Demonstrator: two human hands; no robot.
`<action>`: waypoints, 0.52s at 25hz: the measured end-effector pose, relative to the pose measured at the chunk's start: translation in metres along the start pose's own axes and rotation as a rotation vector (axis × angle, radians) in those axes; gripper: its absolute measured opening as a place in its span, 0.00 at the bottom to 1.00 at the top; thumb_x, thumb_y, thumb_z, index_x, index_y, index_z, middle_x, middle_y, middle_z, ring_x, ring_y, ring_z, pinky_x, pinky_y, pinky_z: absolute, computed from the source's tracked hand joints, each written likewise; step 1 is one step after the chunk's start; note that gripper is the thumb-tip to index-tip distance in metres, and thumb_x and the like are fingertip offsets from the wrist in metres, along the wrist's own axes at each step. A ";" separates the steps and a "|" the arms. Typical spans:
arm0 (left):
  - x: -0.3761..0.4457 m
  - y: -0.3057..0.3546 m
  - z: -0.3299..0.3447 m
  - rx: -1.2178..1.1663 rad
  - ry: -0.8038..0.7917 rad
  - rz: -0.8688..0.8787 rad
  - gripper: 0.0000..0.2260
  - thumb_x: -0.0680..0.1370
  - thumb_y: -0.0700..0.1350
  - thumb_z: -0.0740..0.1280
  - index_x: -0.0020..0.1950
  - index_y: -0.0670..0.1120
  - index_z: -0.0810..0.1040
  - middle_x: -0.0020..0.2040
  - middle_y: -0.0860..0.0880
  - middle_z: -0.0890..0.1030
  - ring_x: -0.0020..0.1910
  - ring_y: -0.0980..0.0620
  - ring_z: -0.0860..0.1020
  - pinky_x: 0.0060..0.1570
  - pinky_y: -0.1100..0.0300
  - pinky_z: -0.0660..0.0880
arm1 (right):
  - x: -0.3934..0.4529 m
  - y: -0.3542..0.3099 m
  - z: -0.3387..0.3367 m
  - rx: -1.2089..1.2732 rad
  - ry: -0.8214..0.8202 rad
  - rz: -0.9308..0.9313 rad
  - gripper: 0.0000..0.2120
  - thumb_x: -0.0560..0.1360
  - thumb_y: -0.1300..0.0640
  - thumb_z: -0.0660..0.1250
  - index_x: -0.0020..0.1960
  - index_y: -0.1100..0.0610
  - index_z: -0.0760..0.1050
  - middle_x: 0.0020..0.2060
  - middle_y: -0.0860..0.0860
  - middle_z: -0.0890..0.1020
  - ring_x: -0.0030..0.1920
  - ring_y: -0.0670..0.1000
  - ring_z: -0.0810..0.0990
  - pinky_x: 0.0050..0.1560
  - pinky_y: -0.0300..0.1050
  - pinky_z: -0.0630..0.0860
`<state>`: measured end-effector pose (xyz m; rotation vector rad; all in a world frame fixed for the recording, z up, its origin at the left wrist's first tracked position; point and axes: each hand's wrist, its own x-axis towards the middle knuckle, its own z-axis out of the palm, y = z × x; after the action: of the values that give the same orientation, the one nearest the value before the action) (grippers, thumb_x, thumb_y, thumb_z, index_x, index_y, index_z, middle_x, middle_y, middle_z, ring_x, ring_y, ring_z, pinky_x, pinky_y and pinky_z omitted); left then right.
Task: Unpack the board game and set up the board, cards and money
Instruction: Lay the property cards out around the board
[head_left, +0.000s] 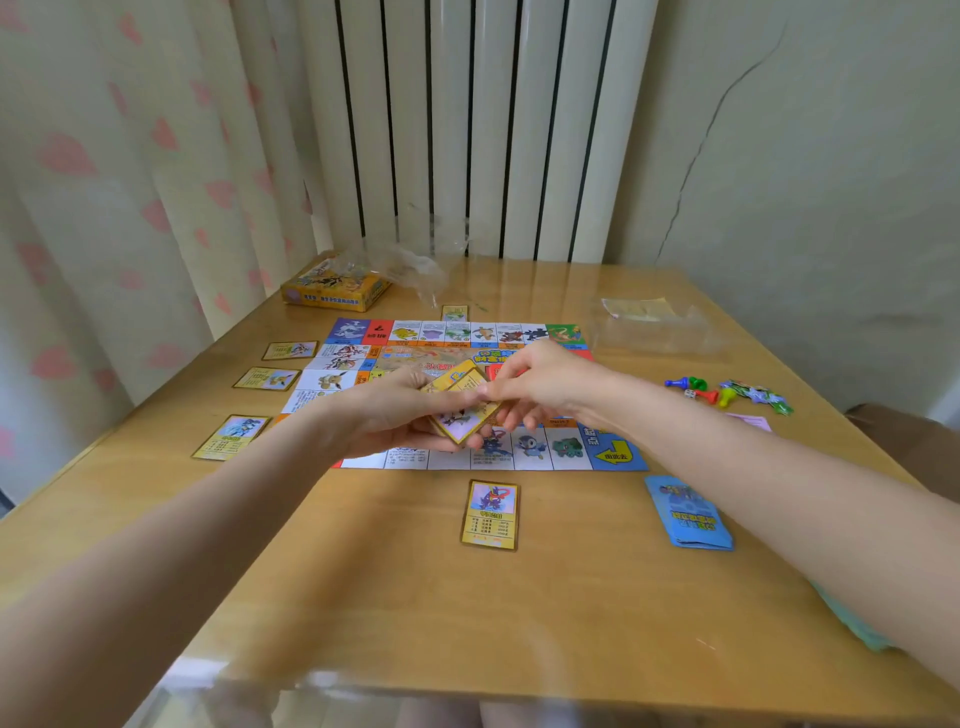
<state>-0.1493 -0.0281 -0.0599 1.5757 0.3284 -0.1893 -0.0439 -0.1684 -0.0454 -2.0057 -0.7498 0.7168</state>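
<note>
Dealing cards round the board (540, 452).
Left hand (395, 415) grips the deck (462, 415); right hand (540, 384) pinches its top card. Next: lay it on the table (363, 597) by its matching board edge.

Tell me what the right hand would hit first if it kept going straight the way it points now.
The right hand points leftward across the board and already pinches the yellow cards. Going on, it would probably press into the left hand gripping the same cards.
</note>
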 end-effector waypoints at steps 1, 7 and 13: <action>0.000 0.001 -0.001 -0.057 0.000 -0.007 0.10 0.77 0.47 0.63 0.51 0.42 0.78 0.45 0.42 0.84 0.41 0.49 0.84 0.45 0.60 0.81 | 0.002 0.000 0.000 0.014 0.009 -0.008 0.06 0.73 0.62 0.69 0.40 0.60 0.73 0.26 0.54 0.79 0.23 0.45 0.78 0.21 0.34 0.71; 0.000 0.003 -0.007 -0.238 0.077 -0.023 0.05 0.79 0.39 0.61 0.49 0.40 0.76 0.40 0.43 0.84 0.37 0.50 0.84 0.41 0.58 0.81 | 0.009 -0.005 -0.008 0.006 0.006 -0.068 0.06 0.73 0.66 0.69 0.44 0.58 0.73 0.34 0.60 0.80 0.26 0.49 0.76 0.24 0.37 0.70; 0.007 0.004 -0.013 -0.324 0.161 0.026 0.05 0.78 0.36 0.62 0.45 0.38 0.76 0.37 0.42 0.84 0.34 0.51 0.84 0.33 0.60 0.81 | 0.009 -0.007 -0.015 -0.027 -0.005 -0.118 0.09 0.74 0.69 0.65 0.50 0.58 0.75 0.36 0.55 0.78 0.26 0.48 0.72 0.24 0.35 0.70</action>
<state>-0.1424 -0.0145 -0.0578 1.2758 0.4412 0.0121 -0.0291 -0.1667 -0.0338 -1.9663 -0.8770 0.6468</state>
